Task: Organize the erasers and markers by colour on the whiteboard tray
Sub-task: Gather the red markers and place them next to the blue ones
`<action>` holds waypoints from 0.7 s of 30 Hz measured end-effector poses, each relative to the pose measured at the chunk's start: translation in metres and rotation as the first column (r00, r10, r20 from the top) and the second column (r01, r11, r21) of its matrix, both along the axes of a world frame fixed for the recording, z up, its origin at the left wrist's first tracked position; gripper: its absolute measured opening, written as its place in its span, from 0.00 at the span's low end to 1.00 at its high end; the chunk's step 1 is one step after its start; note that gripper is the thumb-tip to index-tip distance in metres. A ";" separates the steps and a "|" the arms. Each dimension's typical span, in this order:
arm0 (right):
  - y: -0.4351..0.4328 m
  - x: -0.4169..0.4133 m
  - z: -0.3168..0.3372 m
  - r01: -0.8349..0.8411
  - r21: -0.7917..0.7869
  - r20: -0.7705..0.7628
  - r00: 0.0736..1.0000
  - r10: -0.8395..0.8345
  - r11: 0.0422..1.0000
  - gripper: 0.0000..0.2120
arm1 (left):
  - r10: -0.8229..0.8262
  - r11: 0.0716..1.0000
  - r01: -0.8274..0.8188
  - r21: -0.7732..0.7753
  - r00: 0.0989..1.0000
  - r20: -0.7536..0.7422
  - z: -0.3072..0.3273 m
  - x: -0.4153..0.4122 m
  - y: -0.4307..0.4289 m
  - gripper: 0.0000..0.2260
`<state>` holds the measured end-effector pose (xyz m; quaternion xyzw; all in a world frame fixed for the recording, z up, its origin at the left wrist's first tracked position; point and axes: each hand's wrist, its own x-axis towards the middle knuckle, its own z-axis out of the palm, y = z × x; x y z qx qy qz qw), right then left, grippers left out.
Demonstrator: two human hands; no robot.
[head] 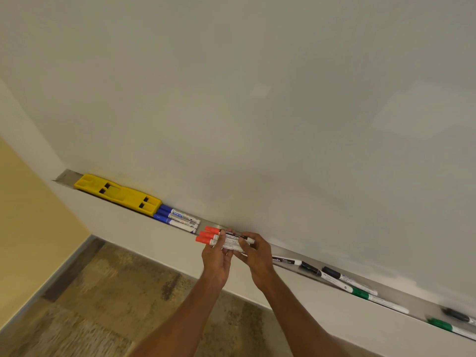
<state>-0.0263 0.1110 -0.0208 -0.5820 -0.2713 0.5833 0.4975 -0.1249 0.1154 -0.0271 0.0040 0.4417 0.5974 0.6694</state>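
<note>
Far left on the whiteboard tray (68, 176): two yellow erasers (117, 194) end to end, then three blue markers (177, 219) side by side, colours already grouped. Next, three red markers (215, 237) bunched with caps aligned, pinched between left hand (217, 258) and right hand (255, 256), likely to seat them as one block. Rightward, black markers (322, 271) and green markers (371, 297) lying mixed, seemingly unsorted.
</note>
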 end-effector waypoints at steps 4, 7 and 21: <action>0.003 -0.006 -0.001 0.042 0.011 0.028 0.999 -0.042 0.999 0.07 | -0.036 0.999 0.037 0.012 0.999 -0.037 0.000 -0.007 0.004 0.09; 0.010 -0.009 -0.004 0.108 0.026 0.043 0.993 -0.109 0.994 0.08 | -0.041 0.998 0.045 0.047 0.996 -0.081 0.003 -0.014 0.010 0.08; 0.029 -0.028 -0.011 0.204 -0.014 0.269 0.944 -0.193 0.979 0.07 | -0.015 0.891 0.424 0.164 0.388 -0.922 -0.013 -0.068 0.026 0.18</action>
